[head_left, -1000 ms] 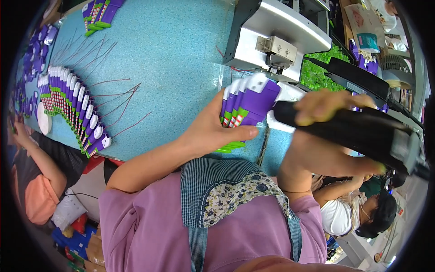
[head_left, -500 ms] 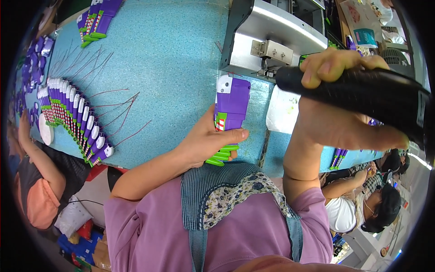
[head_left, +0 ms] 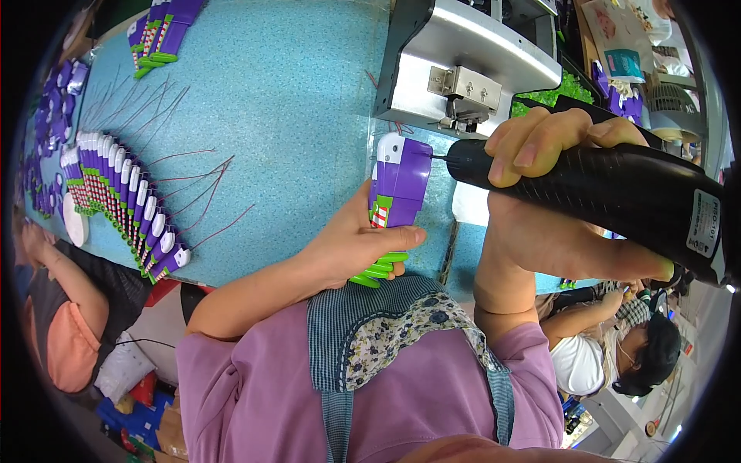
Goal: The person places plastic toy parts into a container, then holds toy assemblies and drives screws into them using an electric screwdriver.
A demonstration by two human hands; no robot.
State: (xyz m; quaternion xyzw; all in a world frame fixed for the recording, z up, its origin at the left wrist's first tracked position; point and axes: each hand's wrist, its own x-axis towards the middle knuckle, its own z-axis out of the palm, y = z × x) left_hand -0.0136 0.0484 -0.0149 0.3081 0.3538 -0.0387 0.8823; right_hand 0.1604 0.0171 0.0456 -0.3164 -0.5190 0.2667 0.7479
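Head view: I see the stack of purple-and-white pieces (head_left: 405, 181) in the left hand (head_left: 359, 243), thumb clamped across it, long axis running near to far. Just right, the right hand (head_left: 532, 231) wraps a black powered screwdriver (head_left: 594, 197), its bit pointing left, seemingly touching the stack's far right edge. Farther left, similar pieces (head_left: 127, 197) fan across the blue table (head_left: 270, 92).

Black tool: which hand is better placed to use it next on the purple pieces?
Probably the right hand: it grips the black tool, bit toward the purple pieces that the left hand holds.
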